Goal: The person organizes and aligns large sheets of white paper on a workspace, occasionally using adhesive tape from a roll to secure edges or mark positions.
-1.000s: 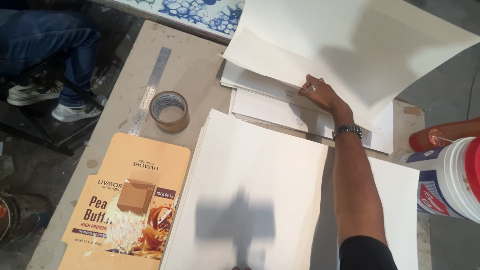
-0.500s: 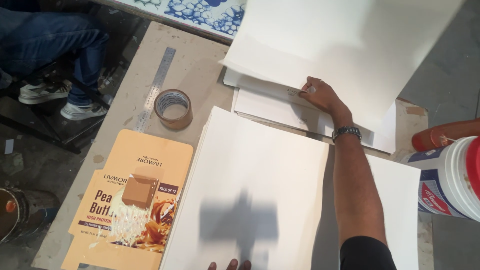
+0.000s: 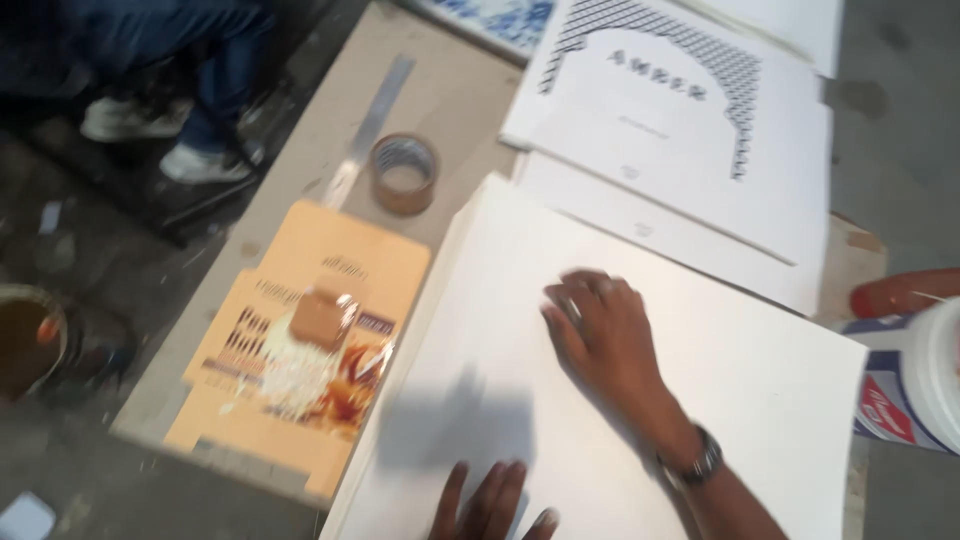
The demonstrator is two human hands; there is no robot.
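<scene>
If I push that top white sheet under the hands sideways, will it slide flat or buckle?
The white sheet lies flat with straight edges, so it is probably stiff card that slides without buckling. The stack beneath looks smooth; it may skate easily. The right hand presses flat on it, likely pinning it.

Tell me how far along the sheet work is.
Done: a printed sheet lies face up on the far pile. In hand: right hand lies flat on the blank white stack, left hand at its near edge. Left: the stack under both hands.
</scene>
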